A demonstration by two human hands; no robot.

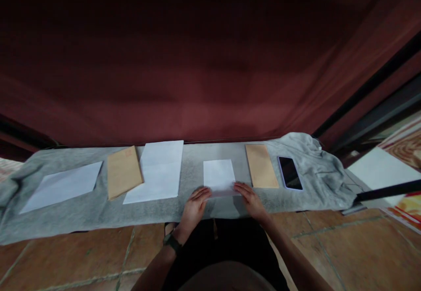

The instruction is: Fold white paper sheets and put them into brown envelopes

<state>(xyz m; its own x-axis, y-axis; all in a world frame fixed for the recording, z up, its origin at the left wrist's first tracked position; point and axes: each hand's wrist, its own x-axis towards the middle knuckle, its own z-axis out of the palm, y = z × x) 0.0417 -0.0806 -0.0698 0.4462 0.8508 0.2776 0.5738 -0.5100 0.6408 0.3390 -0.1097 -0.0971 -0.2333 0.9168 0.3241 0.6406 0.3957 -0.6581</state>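
A small white sheet of paper (219,172), apparently folded, lies in front of me on the grey cloth. Its near edge looks slightly raised and shaded. At the near left corner, my left hand (195,206) pinches the sheet, fingers together; a dark watch is on that wrist. My right hand (251,200) grips the near right corner in the same way. The thumbs are mostly hidden. To the right of the sheet lies a brown envelope (262,166). Larger white paper (162,170) lies to the left, partly under another brown envelope (124,171).
Grey cloth (194,155) covers the long, narrow surface and bunches up at its right end. A phone (290,173) lies right of the right envelope. Another white sheet (62,185) is at far left. A dark red fabric wall (197,84) rises behind.
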